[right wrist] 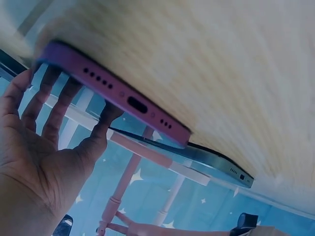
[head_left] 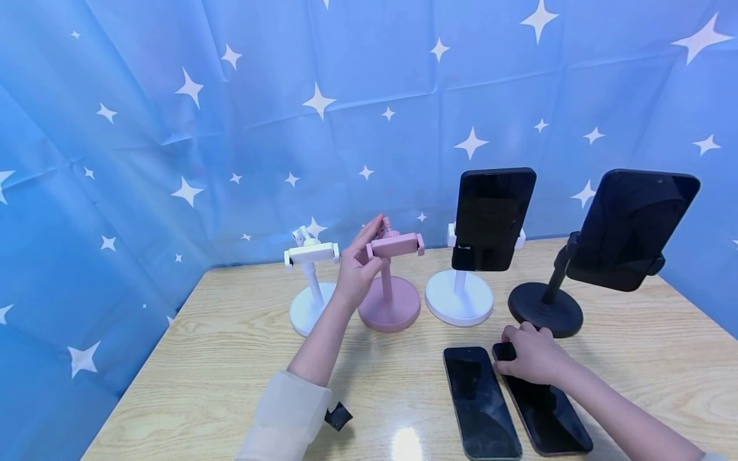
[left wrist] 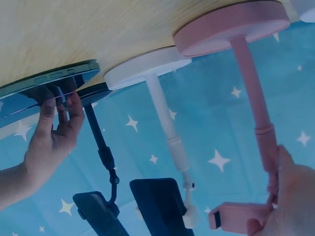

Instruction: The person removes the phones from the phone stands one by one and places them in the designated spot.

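My left hand (head_left: pixel 355 272) holds the clamp head of the pink phone stand (head_left: pixel 389 307), with the thumb in front and the fingers reaching up behind it. That clamp (left wrist: pixel 241 217) has no phone in it. On the table at right, my right hand (head_left: pixel 533 355) grips the upper part of a dark smartphone (head_left: pixel 550 416) by its long edges. In the right wrist view, the thumb is at one side of this phone (right wrist: pixel 115 96) and the fingers at the other. A second dark smartphone (head_left: pixel 481 403) lies screen-up just to its left.
A white phone stand (head_left: pixel 311 304) with a bare clamp is left of the pink one. To the right, another white stand (head_left: pixel 459 298) and a black stand (head_left: pixel 544 310) each carry a dark phone. A small black item (head_left: pixel 338 416) shows by my left sleeve. A starred blue cloth (head_left: pixel 369 147) hangs behind.
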Motion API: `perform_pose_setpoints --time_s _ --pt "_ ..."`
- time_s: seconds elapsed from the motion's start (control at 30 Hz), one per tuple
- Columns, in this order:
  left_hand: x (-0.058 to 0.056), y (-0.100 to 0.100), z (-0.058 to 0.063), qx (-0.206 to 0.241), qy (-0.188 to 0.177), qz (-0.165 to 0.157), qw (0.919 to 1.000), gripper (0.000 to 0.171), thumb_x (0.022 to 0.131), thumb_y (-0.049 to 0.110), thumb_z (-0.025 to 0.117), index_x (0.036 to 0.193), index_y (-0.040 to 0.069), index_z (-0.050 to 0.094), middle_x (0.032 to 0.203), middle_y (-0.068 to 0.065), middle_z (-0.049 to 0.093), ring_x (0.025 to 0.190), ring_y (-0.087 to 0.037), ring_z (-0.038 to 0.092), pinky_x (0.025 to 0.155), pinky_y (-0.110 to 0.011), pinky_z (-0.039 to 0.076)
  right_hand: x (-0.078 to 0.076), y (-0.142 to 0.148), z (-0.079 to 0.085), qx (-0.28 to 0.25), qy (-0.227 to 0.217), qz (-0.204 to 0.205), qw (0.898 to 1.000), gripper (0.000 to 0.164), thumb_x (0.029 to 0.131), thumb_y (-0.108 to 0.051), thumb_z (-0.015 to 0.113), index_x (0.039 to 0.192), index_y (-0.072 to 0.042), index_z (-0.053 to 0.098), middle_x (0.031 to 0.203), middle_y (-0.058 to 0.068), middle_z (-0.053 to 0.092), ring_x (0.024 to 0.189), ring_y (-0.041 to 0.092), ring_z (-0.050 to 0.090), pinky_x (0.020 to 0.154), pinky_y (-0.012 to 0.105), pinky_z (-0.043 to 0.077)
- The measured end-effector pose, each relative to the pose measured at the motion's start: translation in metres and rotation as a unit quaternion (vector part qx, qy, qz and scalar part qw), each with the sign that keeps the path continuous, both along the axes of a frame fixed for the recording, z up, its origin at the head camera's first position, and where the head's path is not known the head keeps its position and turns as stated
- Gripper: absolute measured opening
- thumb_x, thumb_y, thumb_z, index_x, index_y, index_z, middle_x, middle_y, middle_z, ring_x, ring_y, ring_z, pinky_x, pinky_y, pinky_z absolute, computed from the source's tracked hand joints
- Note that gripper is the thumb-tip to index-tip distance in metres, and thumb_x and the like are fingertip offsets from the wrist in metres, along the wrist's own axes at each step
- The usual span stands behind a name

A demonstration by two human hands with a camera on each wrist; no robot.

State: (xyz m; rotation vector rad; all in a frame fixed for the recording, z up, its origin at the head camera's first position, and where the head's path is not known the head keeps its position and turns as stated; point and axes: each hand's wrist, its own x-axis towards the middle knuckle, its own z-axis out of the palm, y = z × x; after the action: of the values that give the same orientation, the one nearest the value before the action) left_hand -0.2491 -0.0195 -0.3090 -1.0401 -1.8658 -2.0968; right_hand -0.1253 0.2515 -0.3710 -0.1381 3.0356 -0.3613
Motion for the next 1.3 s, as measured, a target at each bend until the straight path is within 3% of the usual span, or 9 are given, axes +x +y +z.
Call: perform_pose_setpoints --time_s 0.17,0.4,0.5,0.63,0.73,0.87,0.97,1.13,1.3 --pt "0.005 -0.001 -0.004 0.019 -0.004 0.007 0.9998 0.062 0.074 -0.015 0.047 0.134 -0.004 0.040 0.144 -0.013 0.033 0.134 -0.023 0.030 0.102 -0.031 0.035 -0.001 0.006 0.004 -0.019 -0.011 0.028 0.999 0.040 0.071 -0.031 0.074 0.095 -0.002 0.059 0.087 0.011 0.055 0.076 0.026 0.050 0.067 0.042 0.039" --pt "0.014 -0.002 -0.005 -0.001 -0.022 0.063 0.9977 0.049 0.079 -0.012 0.051 0.128 -0.006 0.048 0.132 -0.019 0.047 0.126 -0.027 0.042 0.094 -0.034 0.044 -0.001 0.012 0.017 -0.050 -0.032 0.047 0.997 0.042 0.074 -0.028 0.073 0.100 0.002 0.059 0.090 0.014 0.060 0.076 0.024 0.056 0.065 0.039 0.047" --pt "0.020 -0.001 -0.006 -0.027 -0.053 0.117 0.9914 0.041 0.079 -0.010 0.052 0.120 -0.007 0.054 0.116 -0.022 0.057 0.116 -0.029 0.052 0.089 -0.036 0.048 0.000 0.012 0.024 -0.062 -0.026 0.051 0.996 0.041 0.075 -0.026 0.072 0.100 0.004 0.059 0.092 0.017 0.063 0.081 0.029 0.060 0.068 0.042 0.049" --pt "0.030 0.000 -0.009 -0.083 -0.117 0.166 0.9755 0.030 0.079 -0.004 0.054 0.109 -0.007 0.061 0.101 -0.022 0.063 0.095 -0.025 0.060 0.082 -0.031 0.050 0.004 0.009 0.036 -0.079 -0.011 0.043 0.996 0.040 0.078 -0.023 0.071 0.102 0.006 0.059 0.092 0.020 0.063 0.081 0.031 0.062 0.066 0.042 0.050" --pt "0.037 0.002 -0.014 -0.130 -0.151 0.154 0.9677 0.027 0.081 -0.001 0.054 0.105 -0.008 0.062 0.101 -0.022 0.063 0.085 -0.021 0.059 0.076 -0.027 0.050 0.007 0.004 0.046 -0.090 0.006 0.030 0.995 0.041 0.079 -0.023 0.069 0.104 0.007 0.058 0.093 0.020 0.063 0.079 0.029 0.062 0.065 0.040 0.051" --pt "0.049 0.011 -0.018 -0.168 -0.176 0.107 0.9639 0.026 0.083 0.000 0.053 0.106 -0.008 0.062 0.101 -0.020 0.063 0.084 -0.021 0.061 0.072 -0.026 0.053 0.012 -0.002 0.058 -0.114 0.050 0.010 0.992 0.040 0.082 -0.021 0.066 0.104 0.010 0.057 0.091 0.020 0.064 0.078 0.028 0.062 0.064 0.041 0.052" --pt "0.061 0.021 -0.014 -0.181 -0.184 0.080 0.9627 0.025 0.085 0.001 0.055 0.107 -0.006 0.063 0.100 -0.017 0.064 0.083 -0.018 0.062 0.070 -0.025 0.053 0.016 -0.009 0.067 -0.139 0.089 -0.008 0.986 0.040 0.086 -0.019 0.062 0.108 0.013 0.054 0.093 0.023 0.064 0.081 0.031 0.063 0.066 0.041 0.053" --pt "0.075 0.040 -0.003 -0.184 -0.157 0.053 0.9688 0.029 0.088 0.004 0.053 0.115 -0.004 0.060 0.102 -0.013 0.065 0.088 -0.017 0.064 0.071 -0.023 0.053 0.021 -0.018 0.082 -0.176 0.145 -0.036 0.973 0.047 0.093 -0.019 0.051 0.123 0.016 0.043 0.108 0.031 0.058 0.095 0.040 0.060 0.073 0.046 0.052" --pt "0.080 0.059 0.005 -0.151 -0.108 0.049 0.9814 0.039 0.089 0.002 0.045 0.127 -0.006 0.048 0.117 -0.016 0.060 0.106 -0.022 0.060 0.085 -0.026 0.049 0.020 -0.022 0.094 -0.204 0.183 -0.058 0.960 0.055 0.095 -0.022 0.047 0.131 0.017 0.032 0.121 0.036 0.048 0.102 0.044 0.055 0.081 0.051 0.047"
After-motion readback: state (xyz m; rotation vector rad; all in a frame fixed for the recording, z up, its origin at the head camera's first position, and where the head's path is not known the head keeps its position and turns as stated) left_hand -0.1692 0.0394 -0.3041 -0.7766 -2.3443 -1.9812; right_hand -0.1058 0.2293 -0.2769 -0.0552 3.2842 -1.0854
